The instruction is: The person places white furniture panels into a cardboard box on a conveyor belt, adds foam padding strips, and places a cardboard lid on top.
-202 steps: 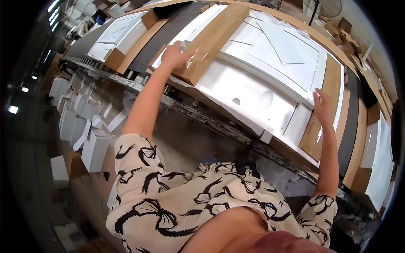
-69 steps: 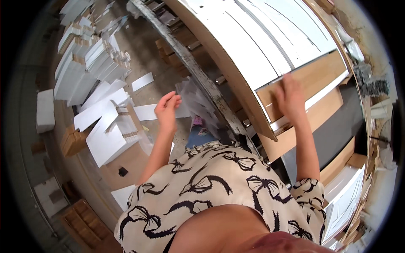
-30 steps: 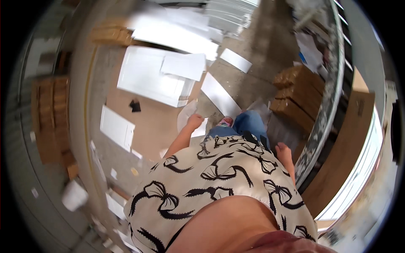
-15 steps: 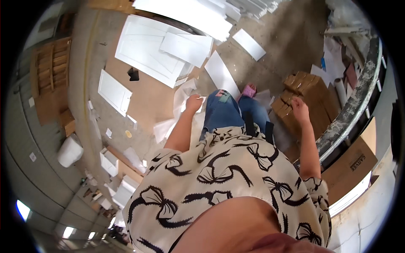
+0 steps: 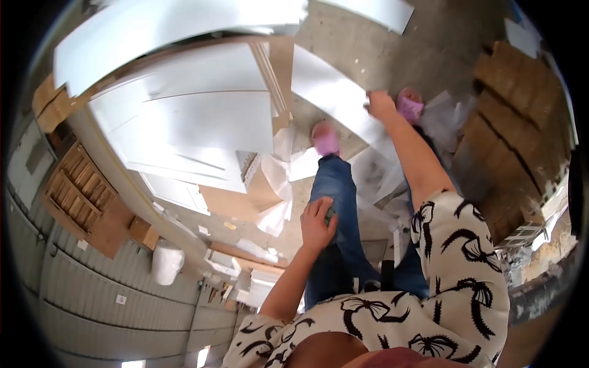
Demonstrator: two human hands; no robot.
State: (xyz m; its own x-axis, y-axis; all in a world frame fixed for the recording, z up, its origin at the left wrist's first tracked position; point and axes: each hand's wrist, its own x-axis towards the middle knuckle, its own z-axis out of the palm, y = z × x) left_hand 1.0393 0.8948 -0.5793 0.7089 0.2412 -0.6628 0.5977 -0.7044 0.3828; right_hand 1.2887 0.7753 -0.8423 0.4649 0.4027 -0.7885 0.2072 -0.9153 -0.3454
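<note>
My left hand [image 5: 318,222] is in front of my left thigh in blue jeans, its fingers slightly bent and a little apart. A green patch of the jeans shows beside the fingers, and I see nothing held. My right hand [image 5: 381,105] reaches forward, slightly blurred, with its fingers curled closed. It is at the edge of a long white panel [image 5: 328,80] on the floor; whether it grips that edge or some small dark thing at the fingertips, I cannot make out. Crumpled translucent plastic film [image 5: 374,178] lies around my legs.
White panels [image 5: 202,122] are stacked on brown cardboard at the left. Brown cartons [image 5: 509,141] stand close at my right. Another white panel [image 5: 377,11] lies on the floor ahead. A wooden pallet [image 5: 80,193] and a white roll [image 5: 167,262] are at the far left.
My view has turned and my body has moved toward the white panels. My right hand has swung from beside the cartons to the panel's edge. My left hand has come down before my thigh.
</note>
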